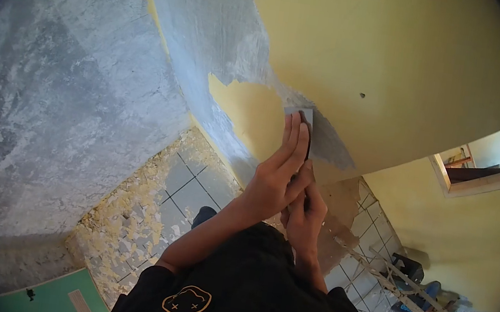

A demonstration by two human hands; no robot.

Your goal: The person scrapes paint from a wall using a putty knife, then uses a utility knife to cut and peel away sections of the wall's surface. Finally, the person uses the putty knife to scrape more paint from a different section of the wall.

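Both of my hands are on a scraper (307, 116), whose flat grey blade meets the wall at the edge of the peeling yellow paint (339, 54). My left hand (276, 175) presses its extended fingers along the back of the blade. Below it, closer to my body, my right hand (305, 217) is wrapped around the handle end, which the fingers mostly hide. Bare grey plaster (217, 19) shows left of the blade, around a remaining yellow patch (247, 108).
Paint flakes (121, 221) litter the tiled floor (192, 186). A stripped grey wall (70, 82) rises at left. A ladder (403, 290) lies at lower right beside assorted dark items. There is a framed wall opening (479, 189) at right and a green panel (54, 297) at lower left.
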